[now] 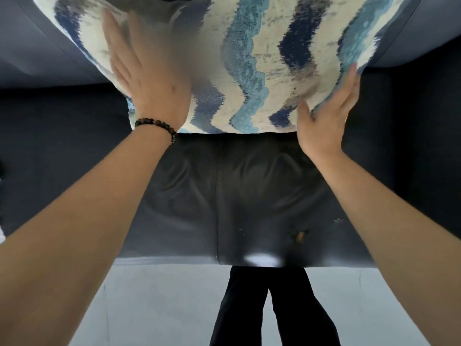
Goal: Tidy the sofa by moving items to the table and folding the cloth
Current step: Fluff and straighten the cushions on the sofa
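Nearest the camera, two legs in black trousers [249, 308] are seen standing on a pale grey floor [162, 295], just before the front edge of a dark sofa seat [224, 196]. Two bare forearms are stretched forward over that seat from the lower corners of the view. The seat's leather-like surface is creased, a seam is seen running down its middle, and a small worn spot [299, 236] showing brown is found near the front edge, right of the seam. A beaded bracelet [157, 124] is worn on the left wrist. Beyond it the left hand [147, 78] is laid flat on the front face of a cushion [249, 58], its fingers straight and spread, nothing being clasped; the fingertips are blurred. The right hand [324, 121] is set against the cushion's lower right edge, the thumb placed on the front face and the straight fingers laid up along the side, so the cushion is pressed between the two released hands rather than clenched. The cushion, patterned in wavy bands of cream, light blue and navy, is stood on its lower edge at the rear of the seat. Behind it the grey-blue sofa back [37, 46] is seen on both sides.
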